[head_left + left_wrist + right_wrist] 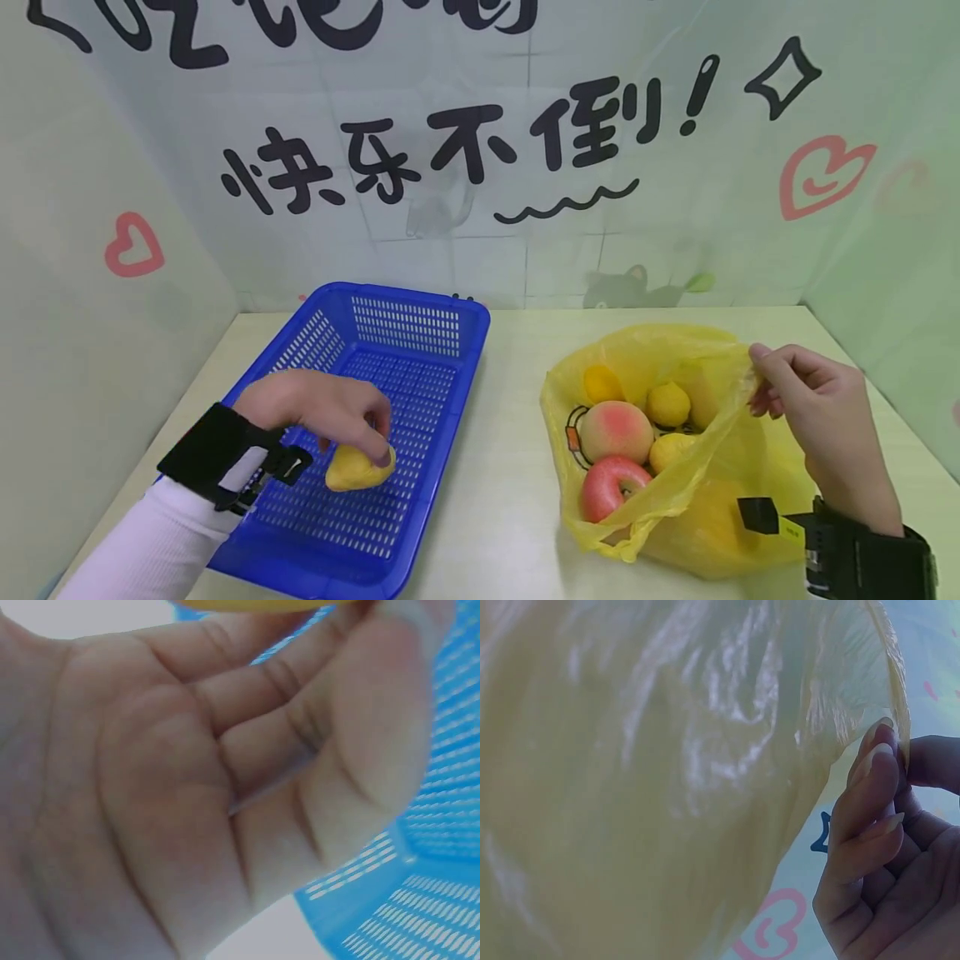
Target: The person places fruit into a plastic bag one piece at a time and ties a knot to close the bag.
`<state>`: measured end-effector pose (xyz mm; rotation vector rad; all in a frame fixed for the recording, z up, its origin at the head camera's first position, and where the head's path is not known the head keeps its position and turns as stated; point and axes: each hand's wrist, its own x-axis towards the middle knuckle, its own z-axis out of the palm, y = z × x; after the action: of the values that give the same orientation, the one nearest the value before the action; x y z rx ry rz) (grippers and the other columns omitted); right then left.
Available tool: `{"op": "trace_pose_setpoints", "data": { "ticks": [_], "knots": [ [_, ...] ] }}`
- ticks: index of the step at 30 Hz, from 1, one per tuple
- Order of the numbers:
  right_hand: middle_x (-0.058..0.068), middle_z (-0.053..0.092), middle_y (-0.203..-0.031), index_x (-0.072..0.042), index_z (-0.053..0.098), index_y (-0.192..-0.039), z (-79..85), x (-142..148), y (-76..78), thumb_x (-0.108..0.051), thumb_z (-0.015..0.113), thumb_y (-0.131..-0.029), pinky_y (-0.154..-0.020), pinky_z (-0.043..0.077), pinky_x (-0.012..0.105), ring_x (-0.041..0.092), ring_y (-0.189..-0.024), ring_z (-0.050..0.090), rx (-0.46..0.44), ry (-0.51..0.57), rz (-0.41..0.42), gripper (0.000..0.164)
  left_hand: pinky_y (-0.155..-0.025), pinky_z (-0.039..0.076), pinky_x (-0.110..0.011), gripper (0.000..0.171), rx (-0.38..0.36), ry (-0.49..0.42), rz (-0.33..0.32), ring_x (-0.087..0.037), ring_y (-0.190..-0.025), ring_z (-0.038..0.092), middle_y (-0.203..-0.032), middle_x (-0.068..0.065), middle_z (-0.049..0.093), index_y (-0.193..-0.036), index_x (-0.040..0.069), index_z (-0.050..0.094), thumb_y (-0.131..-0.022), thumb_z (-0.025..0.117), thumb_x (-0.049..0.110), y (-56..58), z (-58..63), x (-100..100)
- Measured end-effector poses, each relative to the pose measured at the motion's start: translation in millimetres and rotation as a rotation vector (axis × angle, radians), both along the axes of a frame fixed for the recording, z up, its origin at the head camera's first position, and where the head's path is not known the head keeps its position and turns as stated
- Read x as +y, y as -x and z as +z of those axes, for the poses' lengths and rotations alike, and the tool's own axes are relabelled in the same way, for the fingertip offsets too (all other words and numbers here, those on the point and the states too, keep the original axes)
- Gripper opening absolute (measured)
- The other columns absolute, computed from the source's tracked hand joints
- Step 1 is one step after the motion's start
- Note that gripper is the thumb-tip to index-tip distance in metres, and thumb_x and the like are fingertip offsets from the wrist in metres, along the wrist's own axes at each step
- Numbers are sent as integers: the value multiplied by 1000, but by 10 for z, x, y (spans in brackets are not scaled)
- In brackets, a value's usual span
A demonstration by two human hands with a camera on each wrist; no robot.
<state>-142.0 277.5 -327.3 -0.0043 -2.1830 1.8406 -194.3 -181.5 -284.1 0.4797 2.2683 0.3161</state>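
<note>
In the head view my left hand (330, 408) pinches a yellow lemon (360, 468) between thumb and fingers, over the blue plastic basket (471, 350). Only a yellow strip of the lemon (270, 604) shows in the left wrist view. My right hand (817, 400) pinches the rim of a yellow plastic bag (720, 533) and holds its mouth wide. Inside the bag lie a peach (617, 432), a red apple (611, 487), an orange-yellow fruit (602, 384) and yellow lemons (667, 405). Bag film fills much of the right wrist view, beside the pinching fingertips (877, 761).
Basket and bag stand apart on a pale tabletop (510, 467), basket to the left, bag to the right. Behind the table hangs a printed backdrop (465, 217) with black characters and pink hearts. More backdrop sheets border both sides.
</note>
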Motion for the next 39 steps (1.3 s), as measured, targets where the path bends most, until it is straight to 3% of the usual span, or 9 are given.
{"op": "trace_pose_setpoints", "data": {
  "ticks": [5, 10, 19, 25, 31, 34, 39],
  "knots": [
    [-3, 62, -65, -5, 67, -79, 15, 0, 5, -19, 62, -97, -54, 47, 20, 13, -56, 57, 0, -18, -4, 23, -66, 47, -27, 32, 90, -89, -58, -14, -76, 56, -83, 0, 62, -93, 13, 65, -86, 56, 43, 41, 201, 7],
    [-3, 62, -65, -5, 66, -80, 17, 4, 13, -19, 62, -97, -55, 48, 20, 14, -56, 57, 2, -23, -2, 23, -66, 47, -28, 33, 128, -176, -115, -13, -71, 56, -78, 1, 61, -88, 15, 65, -90, 48, 44, 55, 290, 97],
    [-2, 61, -64, -3, 65, -82, 21, -7, -28, -25, 62, -97, -55, 47, 23, 15, -58, 56, -37, -77, -19, 27, -72, 50, -27, 27, 175, -266, -206, -13, -79, 58, -85, 3, 64, -89, 16, 64, -90, 50, 39, 73, 288, 388],
    [-2, 61, -63, -3, 66, -82, 11, 1, -21, -26, 62, -97, -56, 46, 23, 16, -58, 55, -40, -94, -37, 27, -77, 54, -25, 26, 224, -308, -229, -12, -87, 61, -96, 6, 67, -100, 18, 65, -86, 66, 40, 100, 366, 646],
    [-2, 62, -64, -4, 66, -84, 16, -4, -15, -26, 60, -98, -57, 46, 24, 17, -59, 56, -43, -121, -6, 27, -71, 54, -26, 25, 298, -354, -270, -11, -80, 61, -93, 8, 66, -100, 22, 62, -84, 71, 39, 132, 308, 966],
    [-1, 61, -64, -4, 65, -84, 20, -11, -23, -27, 60, -99, -57, 45, 24, 17, -59, 56, -38, -140, -5, 28, -68, 53, -24, 26, 320, -389, -330, -11, -77, 61, -92, 6, 66, -101, 20, 60, -84, 71, 37, 170, 243, 1168],
    [-1, 61, -64, -2, 64, -83, 31, -16, -32, -26, 59, -99, -56, 46, 24, 17, -59, 56, -22, -143, -19, 29, -72, 50, -17, 34, 407, -427, -452, -11, -84, 59, -99, 3, 64, -111, 15, 58, -86, 70, 36, 206, 152, 1497]
  ]
}}
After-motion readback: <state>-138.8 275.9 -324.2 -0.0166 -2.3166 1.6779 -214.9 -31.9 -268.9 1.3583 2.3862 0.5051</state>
